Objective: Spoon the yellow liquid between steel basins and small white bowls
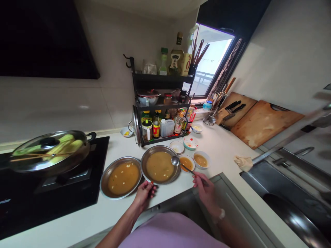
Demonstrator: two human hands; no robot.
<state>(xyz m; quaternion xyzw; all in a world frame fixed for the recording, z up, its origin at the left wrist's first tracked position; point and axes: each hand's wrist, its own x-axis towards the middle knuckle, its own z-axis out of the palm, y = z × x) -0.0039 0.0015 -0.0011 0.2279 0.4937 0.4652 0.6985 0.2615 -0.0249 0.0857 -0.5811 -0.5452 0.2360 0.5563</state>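
In my right hand (204, 188) is the handle of a metal ladle (175, 161). Its bowl hangs over the right side of a round metal basin (158, 148) of cloudy yellowish broth, close to a small bowl (186, 163) of orange-brown liquid. My left hand (146, 193) is closed at the front rim of that basin, thumb on the edge; a small red-orange spot shows at the fingertips. Another metal basin (103, 187), with browner broth and pale bits, stands to its left. A second small bowl (202, 167) of similar liquid sits at the right.
A lidded pan (49, 161) with chopsticks across it stands on the black cooktop (102, 155). Behind the basins is a black rack (165, 76) of bottles and jars. Small bowls sit before it. Cutting boards (263, 120) and a sink (258, 181) are at right; a drawer (224, 203) is open below.
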